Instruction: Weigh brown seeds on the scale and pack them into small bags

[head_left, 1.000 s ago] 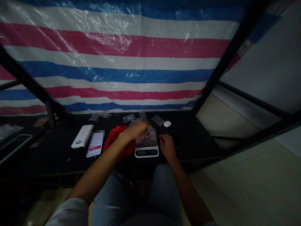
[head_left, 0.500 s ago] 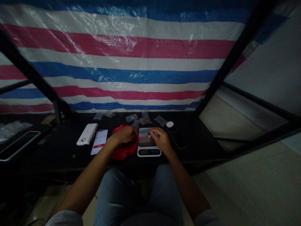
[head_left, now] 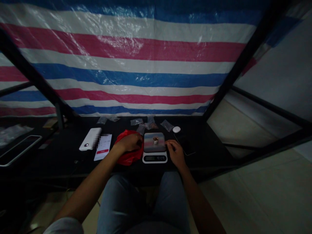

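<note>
My left hand (head_left: 132, 142) is over a red plastic bag (head_left: 128, 158), its fingers curled down at the bag's right side; what they grip is hidden. Right of the bag stands a small digital scale (head_left: 147, 148) with a metal plate and a dark display. A tiny pale cup (head_left: 155, 140) with brownish contents sits upright on the plate. Just off the scale's right edge is my right hand (head_left: 175, 152), its fingers loosely bent and slightly apart, with nothing visible in them.
Several small clear bags (head_left: 136, 121) lie behind the scale, near a round white object (head_left: 176, 129). A dark flat device (head_left: 186, 144) is at right. Left of the bag lie a lit phone (head_left: 102, 148) and a white device (head_left: 90, 139). Striped sheeting (head_left: 146, 78) hangs behind the table.
My right hand has drawn back to the right, away from the small cup, which stays on the scale's plate. My left hand remains at the red bag.
</note>
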A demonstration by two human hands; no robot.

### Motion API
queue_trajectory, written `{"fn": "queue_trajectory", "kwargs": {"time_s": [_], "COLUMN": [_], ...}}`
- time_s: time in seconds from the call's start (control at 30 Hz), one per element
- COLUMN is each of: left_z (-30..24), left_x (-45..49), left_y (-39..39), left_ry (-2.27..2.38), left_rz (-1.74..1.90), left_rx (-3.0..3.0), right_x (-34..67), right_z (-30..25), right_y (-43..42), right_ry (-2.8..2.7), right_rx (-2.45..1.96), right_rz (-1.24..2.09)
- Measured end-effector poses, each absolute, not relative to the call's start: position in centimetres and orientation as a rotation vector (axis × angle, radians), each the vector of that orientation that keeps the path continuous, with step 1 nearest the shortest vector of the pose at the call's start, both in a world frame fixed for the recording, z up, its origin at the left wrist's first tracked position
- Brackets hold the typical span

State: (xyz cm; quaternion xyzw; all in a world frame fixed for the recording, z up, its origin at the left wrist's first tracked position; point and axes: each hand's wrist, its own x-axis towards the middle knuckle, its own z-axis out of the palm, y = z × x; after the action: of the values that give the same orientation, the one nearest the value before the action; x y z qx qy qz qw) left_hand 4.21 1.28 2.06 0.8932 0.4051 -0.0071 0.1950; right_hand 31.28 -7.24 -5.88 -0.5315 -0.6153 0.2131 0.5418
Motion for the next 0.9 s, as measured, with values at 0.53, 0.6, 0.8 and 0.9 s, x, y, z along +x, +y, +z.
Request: {"fn": "queue_trajectory", "kwargs": {"time_s": [0.53, 0.6, 0.8, 0.9], "left_z": [4.1, 4.8, 6.4, 6.5], "left_x": [3.0, 3.5, 7.0, 9.2], "left_y": [1.7, 1.7, 2.1, 2.4], "left_ry": [1.071, 1.051, 0.945, 0.854], "left_rz": [0.019, 0.077, 0.272, 0.317], "left_rx": [2.474, 2.461, 2.475, 2.462], "right_x": [31.4, 31.4, 31.4, 31.4], "right_z": [-6.1, -6.1, -6.1, -5.9], "right_y": [-7.2, -7.2, -7.3, -7.3], "right_ry": [-1.411, -1.412, -1.411, -1.407], "right_rx": [-1.238, -1.233, -1.247, -1.249], "right_rz": [0.569, 0.574, 0.575, 0.568]}}
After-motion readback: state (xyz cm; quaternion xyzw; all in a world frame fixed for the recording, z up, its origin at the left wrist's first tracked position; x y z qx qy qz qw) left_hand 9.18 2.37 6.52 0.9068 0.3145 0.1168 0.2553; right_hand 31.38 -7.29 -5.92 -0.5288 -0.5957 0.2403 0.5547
